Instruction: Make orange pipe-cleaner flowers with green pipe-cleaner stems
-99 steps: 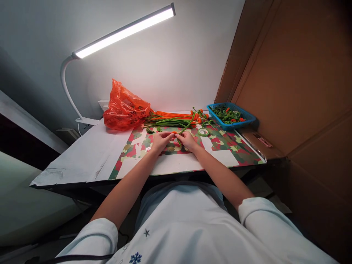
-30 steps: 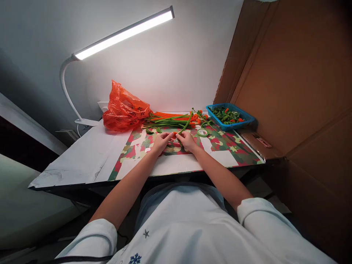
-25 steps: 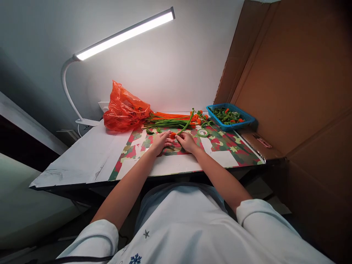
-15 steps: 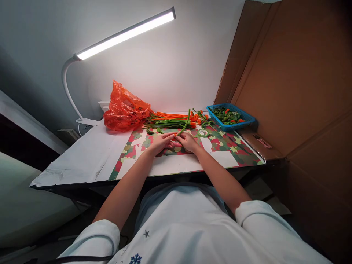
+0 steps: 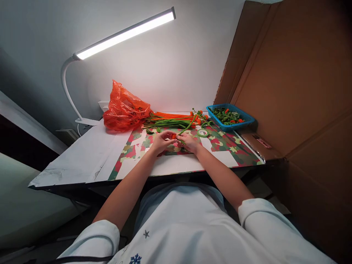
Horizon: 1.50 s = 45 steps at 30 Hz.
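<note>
Both hands meet over the patterned mat near the middle of the table. An orange flower (image 5: 173,136) with a green stem (image 5: 189,125) is between them; the stem slants up and to the right. My right hand (image 5: 189,142) is closed, pinching the stem just below the flower head. My left hand (image 5: 162,142) curls its thumb and fingers around the orange head from the left. Behind the hands lies a row of orange and green stems (image 5: 167,121) with orange flower heads at its right end. A roll of green tape (image 5: 202,133) lies right of my right hand.
A red plastic bag (image 5: 123,112) sits at the back left. At the back right stands a blue basket (image 5: 233,127) with leaves and orange bits. A lit lamp (image 5: 126,35) arches above. Cardboard (image 5: 297,80) walls the right side, beside a brown box (image 5: 254,141).
The stem has tipped from nearly upright toward the right. My left hand's fingers have opened wider around the orange head, which shows more now.
</note>
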Each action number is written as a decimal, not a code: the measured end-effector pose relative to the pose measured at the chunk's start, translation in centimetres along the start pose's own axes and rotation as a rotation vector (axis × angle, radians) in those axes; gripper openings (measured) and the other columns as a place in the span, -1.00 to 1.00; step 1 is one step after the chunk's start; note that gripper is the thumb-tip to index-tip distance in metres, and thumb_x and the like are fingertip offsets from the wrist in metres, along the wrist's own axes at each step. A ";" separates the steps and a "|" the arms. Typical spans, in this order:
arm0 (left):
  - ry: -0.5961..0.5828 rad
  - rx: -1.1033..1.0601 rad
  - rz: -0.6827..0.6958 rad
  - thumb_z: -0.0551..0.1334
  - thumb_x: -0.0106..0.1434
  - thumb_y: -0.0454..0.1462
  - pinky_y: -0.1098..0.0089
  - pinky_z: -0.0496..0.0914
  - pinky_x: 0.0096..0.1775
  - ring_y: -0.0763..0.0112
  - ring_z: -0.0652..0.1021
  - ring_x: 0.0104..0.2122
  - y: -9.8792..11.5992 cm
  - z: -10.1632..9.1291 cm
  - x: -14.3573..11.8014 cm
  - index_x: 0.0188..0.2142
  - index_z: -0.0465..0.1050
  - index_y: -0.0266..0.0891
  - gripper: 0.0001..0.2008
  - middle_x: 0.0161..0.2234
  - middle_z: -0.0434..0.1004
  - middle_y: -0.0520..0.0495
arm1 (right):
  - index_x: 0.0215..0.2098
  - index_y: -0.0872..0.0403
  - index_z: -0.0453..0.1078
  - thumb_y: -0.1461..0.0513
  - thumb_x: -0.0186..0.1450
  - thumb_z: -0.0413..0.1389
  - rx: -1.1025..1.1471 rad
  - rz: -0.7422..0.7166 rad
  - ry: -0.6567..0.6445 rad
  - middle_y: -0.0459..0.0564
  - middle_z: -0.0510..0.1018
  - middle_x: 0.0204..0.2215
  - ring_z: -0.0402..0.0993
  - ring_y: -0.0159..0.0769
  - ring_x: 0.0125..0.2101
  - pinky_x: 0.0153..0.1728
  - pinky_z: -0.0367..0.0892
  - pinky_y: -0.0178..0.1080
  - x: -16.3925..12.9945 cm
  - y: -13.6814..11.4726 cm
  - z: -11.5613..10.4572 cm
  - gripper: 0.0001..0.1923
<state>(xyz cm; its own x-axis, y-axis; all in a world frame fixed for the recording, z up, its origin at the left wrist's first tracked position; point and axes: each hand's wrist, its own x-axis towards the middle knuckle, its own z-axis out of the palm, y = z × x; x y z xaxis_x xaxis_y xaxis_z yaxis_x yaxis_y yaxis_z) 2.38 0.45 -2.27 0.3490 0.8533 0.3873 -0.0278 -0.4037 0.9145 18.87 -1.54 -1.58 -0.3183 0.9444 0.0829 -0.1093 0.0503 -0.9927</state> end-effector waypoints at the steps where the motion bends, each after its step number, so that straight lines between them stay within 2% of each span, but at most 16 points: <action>1: 0.002 0.015 0.024 0.49 -0.11 -0.13 0.42 0.47 -0.36 0.42 0.54 -0.39 0.1 0.0 -0.1 -0.29 0.53 -0.26 -0.60 -0.35 0.57 -0.05 | -0.53 0.08 0.28 -0.07 0.06 0.27 -0.005 0.009 -0.006 -0.24 0.21 -0.70 0.10 -0.52 -0.67 -0.54 0.23 -0.33 0.0 0.0 0.0 -0.57; 4: 0.000 0.056 0.079 0.48 -0.10 -0.16 0.40 0.49 -0.31 0.38 0.54 -0.31 0.5 0.1 -0.3 -0.36 0.53 -0.26 -0.67 -0.31 0.55 -0.07 | -0.55 0.07 0.26 -0.08 0.08 0.24 -0.041 0.006 0.017 -0.25 0.17 -0.72 0.10 -0.50 -0.67 -0.51 0.26 -0.29 0.1 0.1 0.1 -0.57; 6: -0.002 0.079 0.091 0.47 -0.09 -0.15 0.37 0.50 -0.26 0.33 0.55 -0.25 0.6 0.1 -0.3 -0.39 0.53 -0.26 -0.69 -0.28 0.55 -0.09 | -0.55 0.07 0.27 -0.06 0.11 0.21 -0.081 -0.033 0.078 -0.24 0.19 -0.70 0.11 -0.48 -0.66 -0.50 0.25 -0.29 0.3 0.4 0.3 -0.60; 10: 0.038 0.123 0.053 0.44 -0.03 -0.11 0.34 0.51 -0.24 0.29 0.58 -0.21 0.4 -0.1 -0.3 -0.12 0.52 -0.22 -0.53 -0.16 0.58 -0.14 | -0.52 0.07 0.31 0.05 0.18 0.14 -0.204 -0.164 0.246 -0.16 0.32 -0.61 0.18 -0.43 -0.57 -0.46 0.17 -0.30 0.4 0.8 0.7 -0.72; 12: 0.073 0.150 0.022 0.40 0.03 -0.07 0.35 0.50 -0.25 0.28 0.59 -0.23 0.1 -0.2 -0.2 -0.06 0.50 -0.22 -0.50 -0.17 0.60 -0.15 | -0.51 0.06 0.32 0.12 0.20 0.11 -0.276 -0.223 0.305 -0.14 0.35 -0.58 0.21 -0.38 -0.53 -0.42 0.14 -0.29 0.1 0.8 0.8 -0.79; 15: 0.097 0.190 -0.028 0.36 0.07 0.00 0.39 0.47 -0.33 0.30 0.59 -0.35 -0.3 -0.4 -0.2 -0.22 0.57 -0.27 -0.58 -0.34 0.63 -0.14 | -0.52 0.05 0.34 0.21 0.19 0.11 -0.375 -0.285 0.326 -0.12 0.38 -0.58 0.24 -0.33 -0.49 -0.37 0.14 -0.26 -0.4 0.6 0.8 -0.86; 17: 0.095 0.205 -0.059 0.36 0.06 0.02 0.42 0.43 -0.39 0.33 0.57 -0.43 -0.4 -0.5 -0.2 -0.30 0.60 -0.27 -0.60 -0.42 0.63 -0.12 | -0.56 0.04 0.33 0.25 0.18 0.12 -0.426 -0.306 0.316 -0.11 0.38 -0.60 0.24 -0.32 -0.50 -0.35 0.14 -0.25 -0.6 0.5 0.8 -0.84; 21: 0.072 0.200 -0.097 0.35 0.04 0.05 0.42 0.41 -0.40 0.33 0.57 -0.47 -0.5 -0.5 -0.1 -0.36 0.63 -0.26 -0.60 -0.44 0.64 -0.11 | -0.62 0.04 0.30 0.28 0.16 0.14 -0.477 -0.316 0.304 -0.09 0.38 -0.60 0.25 -0.30 -0.49 -0.31 0.16 -0.24 -0.8 0.4 0.9 -0.79; 25: 0.079 0.198 -0.102 0.36 0.03 0.01 0.40 0.42 -0.38 0.30 0.58 -0.45 -0.4 -0.4 -0.1 -0.37 0.63 -0.26 -0.63 -0.45 0.65 -0.10 | -0.57 0.05 0.35 0.28 0.17 0.16 -0.450 -0.290 0.322 -0.08 0.43 -0.55 0.30 -0.29 -0.45 -0.30 0.19 -0.25 -0.6 0.7 1.0 -0.83; 29: 0.136 0.219 -0.073 0.37 0.02 -0.02 0.36 0.42 -0.36 0.27 0.58 -0.43 -0.1 0.1 -0.2 -0.35 0.63 -0.26 -0.65 -0.47 0.63 -0.10 | -0.46 0.10 0.39 0.24 0.28 0.13 -0.353 -0.194 0.379 -0.08 0.47 -0.48 0.36 -0.33 -0.42 -0.31 0.29 -0.26 0.5 1.9 1.2 -0.83; 34: 0.197 0.238 -0.022 0.39 -0.01 -0.02 0.33 0.45 -0.28 0.27 0.58 -0.38 0.1 0.6 -0.2 -0.38 0.61 -0.21 -0.67 -0.37 0.66 -0.10 | -0.09 0.16 0.39 0.12 0.38 0.08 -0.188 -0.019 0.344 -0.02 0.51 -0.23 0.48 -0.36 -0.32 -0.31 0.46 -0.23 1.8 3.5 1.2 -0.73; 36: 0.216 0.236 -0.014 0.39 -0.01 -0.02 0.32 0.46 -0.26 0.27 0.58 -0.37 0.1 0.6 -0.2 -0.39 0.61 -0.19 -0.68 -0.36 0.66 -0.09 | -0.04 0.15 0.37 0.11 0.39 0.08 -0.144 0.025 0.329 0.00 0.51 -0.19 0.49 -0.35 -0.29 -0.30 0.48 -0.22 1.9 3.7 1.1 -0.71; 40: 0.240 0.200 -0.031 0.42 -0.03 -0.04 0.31 0.46 -0.24 0.26 0.58 -0.37 -0.1 0.6 -0.2 -0.40 0.61 -0.20 -0.69 -0.38 0.65 -0.09 | -0.12 0.17 0.39 0.12 0.39 0.08 -0.096 0.047 0.337 -0.05 0.51 -0.29 0.46 -0.42 -0.40 -0.39 0.45 -0.30 1.7 3.3 1.3 -0.74; 45: 0.222 0.072 -0.118 0.40 0.02 -0.02 0.32 0.47 -0.26 0.29 0.59 -0.40 -0.7 0.5 0.1 -0.37 0.59 -0.27 -0.65 -0.45 0.62 -0.07 | -0.46 0.11 0.36 0.13 0.29 0.15 -0.067 -0.054 0.394 -0.18 0.39 -0.58 0.28 -0.49 -0.58 -0.54 0.25 -0.38 1.1 2.0 1.7 -0.76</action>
<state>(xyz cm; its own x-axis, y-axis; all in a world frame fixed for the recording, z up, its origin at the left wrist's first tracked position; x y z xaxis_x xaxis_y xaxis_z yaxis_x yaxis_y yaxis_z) 2.91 0.66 -2.94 0.1312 0.9443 0.3017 0.0704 -0.3125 0.9473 16.71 -0.97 -3.37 0.0735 0.9914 0.1078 -0.0498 0.1117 -0.9925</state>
